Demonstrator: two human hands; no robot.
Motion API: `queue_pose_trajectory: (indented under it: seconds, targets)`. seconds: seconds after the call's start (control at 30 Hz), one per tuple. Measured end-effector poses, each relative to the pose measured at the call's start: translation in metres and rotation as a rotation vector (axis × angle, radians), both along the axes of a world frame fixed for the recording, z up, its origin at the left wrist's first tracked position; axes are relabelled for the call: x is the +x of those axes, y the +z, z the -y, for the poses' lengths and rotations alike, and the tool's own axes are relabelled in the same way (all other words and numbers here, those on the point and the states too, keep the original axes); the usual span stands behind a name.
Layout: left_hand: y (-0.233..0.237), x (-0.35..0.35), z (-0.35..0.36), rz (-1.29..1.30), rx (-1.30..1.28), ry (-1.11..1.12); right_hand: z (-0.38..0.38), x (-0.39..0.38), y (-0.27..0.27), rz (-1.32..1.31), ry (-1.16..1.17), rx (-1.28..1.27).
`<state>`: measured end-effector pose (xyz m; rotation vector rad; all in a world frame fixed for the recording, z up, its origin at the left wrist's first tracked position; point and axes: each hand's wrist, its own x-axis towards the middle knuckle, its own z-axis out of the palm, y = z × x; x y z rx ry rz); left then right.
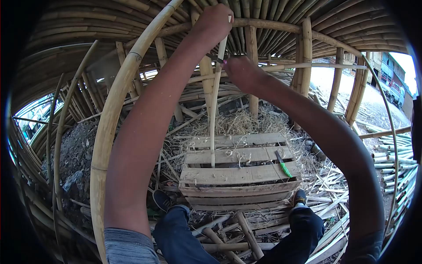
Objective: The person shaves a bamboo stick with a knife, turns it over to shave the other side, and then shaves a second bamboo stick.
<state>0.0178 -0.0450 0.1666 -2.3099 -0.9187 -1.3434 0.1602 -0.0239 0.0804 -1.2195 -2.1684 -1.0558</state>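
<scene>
My left hand [213, 23] is raised at the top of the view, its fingers wrapped round the upper end of a pale bamboo strip [214, 105]. The strip hangs down, slightly bowed, to the slats of a wooden crate [206, 175]. Lower and to the right, my right hand [241, 72] is closed on a knife [214, 57]. Its dark blade lies across the strip; my fingers hide most of the handle. A second knife with a green handle [285, 170] rests on the crate's right side.
A thick bamboo pole [103, 145] curves up close to my left arm. Thin shavings [246, 121] lie behind the crate, and cut bamboo pieces [228, 237] cover the ground by my feet. Bamboo poles [398, 152] are stacked at right. A bamboo roof [281, 11] hangs low overhead.
</scene>
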Motion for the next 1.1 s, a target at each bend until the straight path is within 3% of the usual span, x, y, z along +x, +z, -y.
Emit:
queue_pose_trajectory:
  seconds: [0.1,0.17,0.2,0.3,0.33,0.43,0.5,0.57,0.6,0.63,0.7,0.73,0.77,0.87,0.9,0.97,1.0,1.1]
  targets:
    - [0.003,0.002,0.001,-0.007,0.035,-0.009,0.025,-0.001,0.017,0.238,0.076,-0.007]
    - [0.004,0.002,0.002,0.027,0.026,-0.042,0.039,-0.014,-0.001,-0.048,-0.124,-0.016]
    - [-0.001,0.003,0.003,0.017,-0.012,-0.027,0.039,-0.011,-0.003,-0.043,-0.124,-0.032]
    - [0.006,0.005,0.008,-0.015,-0.005,-0.046,0.039,-0.004,0.025,0.307,-0.018,0.106]
    - [0.008,0.004,0.009,-0.02,0.006,-0.076,0.051,-0.013,0.02,0.061,-0.031,0.175]
    - [-0.007,0.011,0.007,-0.005,0.088,0.003,0.044,-0.02,-0.012,-0.056,-0.018,-0.055]
    - [0.003,0.012,0.008,-0.034,0.105,0.013,0.051,-0.021,0.001,-0.117,-0.074,-0.063]
    - [0.006,0.013,0.015,0.001,-0.062,-0.098,0.068,-0.026,0.012,-0.224,-0.201,-0.119]
    - [-0.001,0.013,0.014,0.014,-0.08,-0.103,0.0,-0.006,-0.042,0.027,-0.115,0.085]
    - [-0.006,0.016,0.012,0.031,-0.031,-0.097,0.004,-0.002,-0.04,0.029,-0.122,0.074]
    - [-0.003,0.019,0.008,0.044,0.044,-0.091,0.028,-0.006,-0.011,-0.137,0.07,-0.245]
    - [0.0,0.018,0.004,0.026,0.058,-0.094,0.051,-0.016,0.0,-0.555,0.022,-0.567]
    - [0.0,0.017,0.001,0.003,0.063,-0.101,0.046,-0.016,-0.007,-0.56,0.02,-0.573]
    - [0.006,0.011,0.003,0.028,-0.05,-0.15,0.012,-0.003,-0.035,-1.091,0.004,-1.308]
    - [0.008,0.009,-0.001,0.032,-0.035,-0.153,0.014,0.0,-0.035,-1.086,0.007,-1.294]
    - [0.003,0.004,-0.017,0.046,0.125,-0.061,0.023,-0.002,-0.052,0.145,0.225,0.194]
    - [0.003,0.0,-0.01,0.039,0.042,-0.059,0.061,-0.025,-0.034,-0.417,-0.016,-0.154]
    - [0.002,-0.001,-0.011,0.075,0.002,-0.09,0.061,-0.03,-0.02,-0.372,-0.127,-0.156]
